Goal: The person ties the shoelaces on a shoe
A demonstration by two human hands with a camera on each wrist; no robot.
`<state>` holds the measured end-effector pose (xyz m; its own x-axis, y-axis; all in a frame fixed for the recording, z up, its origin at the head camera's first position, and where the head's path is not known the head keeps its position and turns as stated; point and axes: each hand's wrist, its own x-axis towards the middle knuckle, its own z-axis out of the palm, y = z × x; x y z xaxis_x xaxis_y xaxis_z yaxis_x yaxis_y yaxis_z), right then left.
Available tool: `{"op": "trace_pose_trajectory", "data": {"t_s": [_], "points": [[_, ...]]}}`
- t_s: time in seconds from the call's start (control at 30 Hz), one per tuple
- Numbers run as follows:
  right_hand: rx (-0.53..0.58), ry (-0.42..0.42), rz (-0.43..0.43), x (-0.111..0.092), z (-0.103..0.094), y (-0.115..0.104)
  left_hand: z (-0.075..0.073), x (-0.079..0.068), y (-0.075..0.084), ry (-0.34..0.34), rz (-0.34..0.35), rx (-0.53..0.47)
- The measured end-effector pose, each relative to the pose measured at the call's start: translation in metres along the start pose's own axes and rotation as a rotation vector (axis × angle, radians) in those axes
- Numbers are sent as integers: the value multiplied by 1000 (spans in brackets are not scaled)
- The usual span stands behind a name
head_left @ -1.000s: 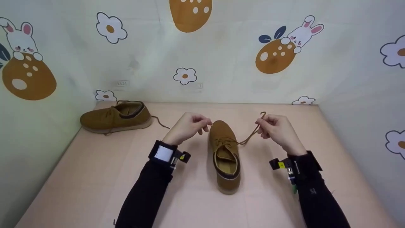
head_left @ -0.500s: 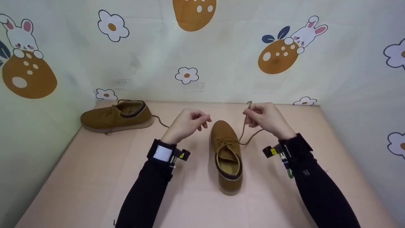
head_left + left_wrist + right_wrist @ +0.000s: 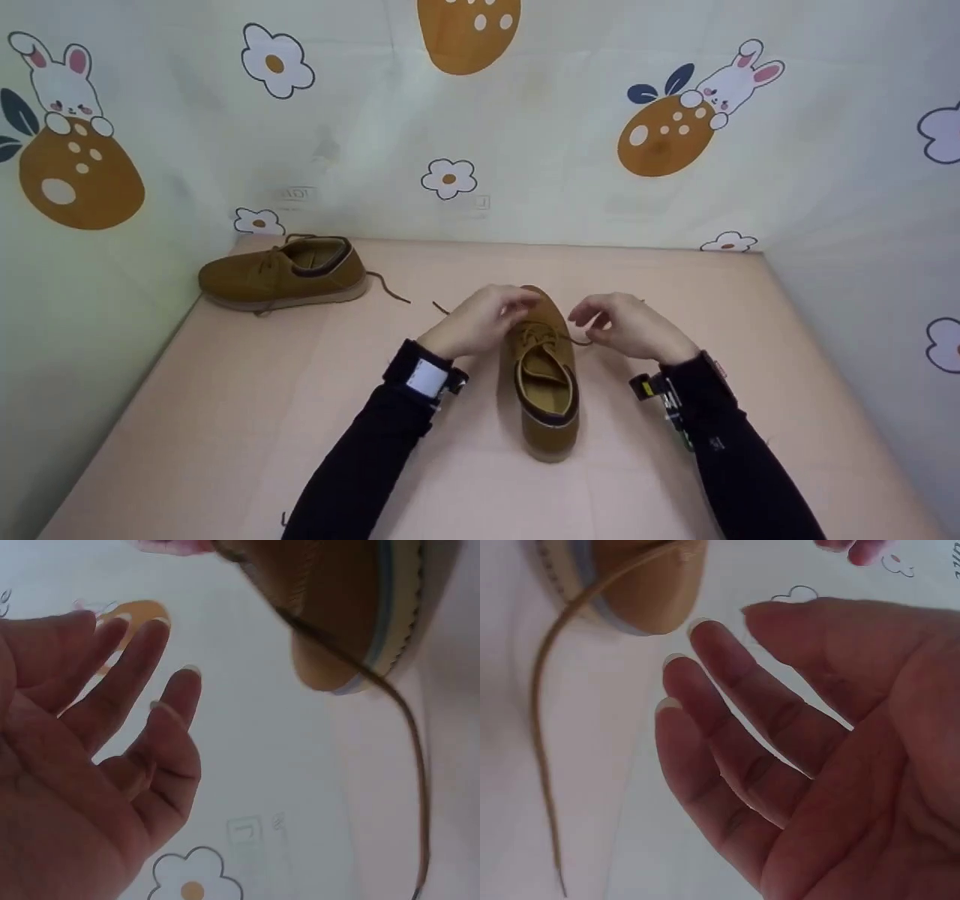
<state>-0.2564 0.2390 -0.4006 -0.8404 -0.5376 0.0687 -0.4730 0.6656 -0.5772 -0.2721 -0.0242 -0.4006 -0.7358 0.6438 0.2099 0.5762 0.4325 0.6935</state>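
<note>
A brown lace-up shoe (image 3: 549, 439) stands on the table, toe pointing away from me. My left hand (image 3: 476, 322) hovers at the left of its toe, fingers loosely bent and holding nothing in the left wrist view. My right hand (image 3: 637, 326) is just right of the shoe, its fingers relaxed with nothing between them in the right wrist view. One shoelace (image 3: 409, 720) trails out on the left side, its tip showing beyond my left hand. The other shoelace (image 3: 538, 720) hangs down on the right side, partly hidden behind my right hand in the head view.
A matching second shoe (image 3: 277, 281) lies toward the back left of the pinkish table (image 3: 225, 420), its lace trailing to the right. Patterned cloth walls (image 3: 360, 135) close in the back and both sides.
My right hand has released the lace it held and come down beside the shoe. My left hand has moved right to the toe. One lace now lies on the left side.
</note>
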Motion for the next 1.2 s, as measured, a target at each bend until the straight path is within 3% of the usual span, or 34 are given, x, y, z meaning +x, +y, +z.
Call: {"op": "trace_pose_trajectory", "data": {"t_s": [0.1,0.3,0.53,0.77,0.93,1.03,1.2], "points": [[-4,-50,35,-7,12,9,13,3,-4,-80,-2,100],[-52,-32,45,-8,22,15,19,-1,-11,-52,-35,214],[-169,140,92,-12,2,16,15,1,-12,10,12,286],[-240,274,109,-25,-26,18,12,4,-10,80,73,274],[-278,377,140,-38,-41,20,1,-1,-5,116,96,219],[-288,413,183,-45,-49,22,-11,-6,0,70,63,194],[-286,429,282,-53,-58,24,-34,-17,5,-46,-47,195]]}}
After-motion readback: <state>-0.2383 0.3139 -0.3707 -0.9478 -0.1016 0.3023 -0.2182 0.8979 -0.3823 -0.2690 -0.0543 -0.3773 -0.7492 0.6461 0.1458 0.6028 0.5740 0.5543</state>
